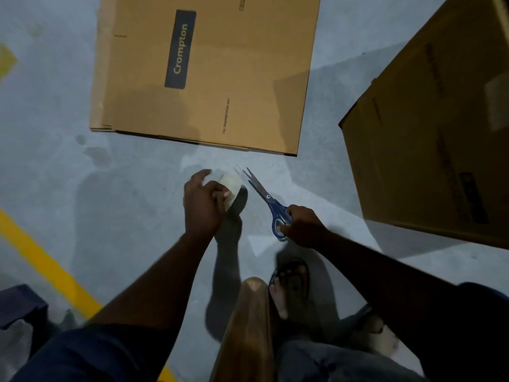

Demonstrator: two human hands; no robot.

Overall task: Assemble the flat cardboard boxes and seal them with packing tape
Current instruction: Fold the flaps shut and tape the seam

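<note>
A stack of flat cardboard boxes (220,78) with a dark "Crompton" label lies on the grey floor ahead of me. An assembled cardboard box (440,128) stands at the right. My left hand (203,205) holds a roll of clear packing tape (231,188) just above the floor, below the flat stack's near edge. My right hand (303,224) grips blue-handled scissors (264,197) by the handles, their blades slightly apart and pointing up-left toward the tape.
A yellow painted line (46,260) crosses the floor at the lower left. A brown wooden post (248,326) rises between my legs, with a sandalled foot (289,285) beside it. Dark cloth lies at the bottom left corner.
</note>
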